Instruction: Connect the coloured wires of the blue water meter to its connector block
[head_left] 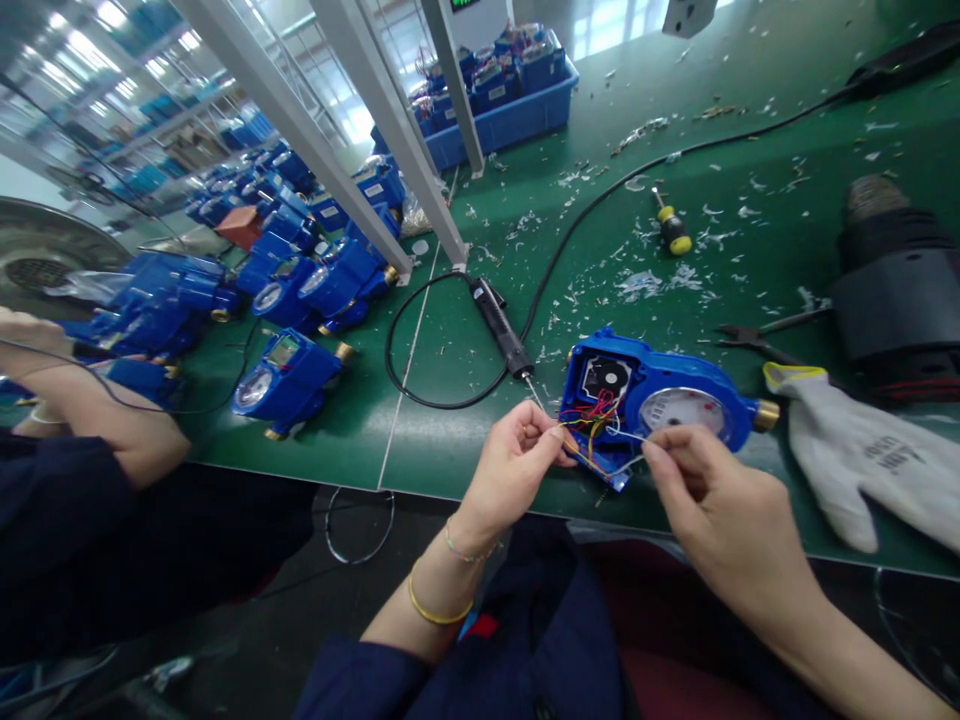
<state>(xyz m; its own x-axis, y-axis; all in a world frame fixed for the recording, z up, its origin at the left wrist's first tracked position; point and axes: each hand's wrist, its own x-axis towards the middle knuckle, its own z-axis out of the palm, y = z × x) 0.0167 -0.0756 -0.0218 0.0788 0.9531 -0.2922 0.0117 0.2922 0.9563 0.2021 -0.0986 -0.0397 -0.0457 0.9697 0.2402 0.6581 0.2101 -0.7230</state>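
Evidently both bare hands are busy at the blue meter [654, 372], which lies on the green tabletop [420, 450] right in front of the person, its wiring compartment uncovered and its brass end pointing to the right. The left hand [517, 465] has thumb and forefinger drawn together in a pinch on thin coloured wires [598, 412] at the compartment's near left corner; exactly which strands it grips is too small to tell. The right hand [716, 505] pinches a white wire [628, 434] between thumb and fingertips, its other fingers curled in, just in front of the meter's round dial [684, 410]. Near the left hand lies a black pen-shaped power tool [500, 328], its tip towards the meter and its black cable [574, 235] looping across the tabletop. Farther back stands a small yellow-and-black screwdriver [673, 230], lying among scattered white scraps [641, 285]. To the right are pliers [750, 340], a pale work glove [877, 450] and a bulky black tool [892, 290]. Beyond the white posts, a blue crate [517, 112] holds similar units, and more blue meters [289, 380] crowd the left side, near a co-worker's forearm [112, 390].
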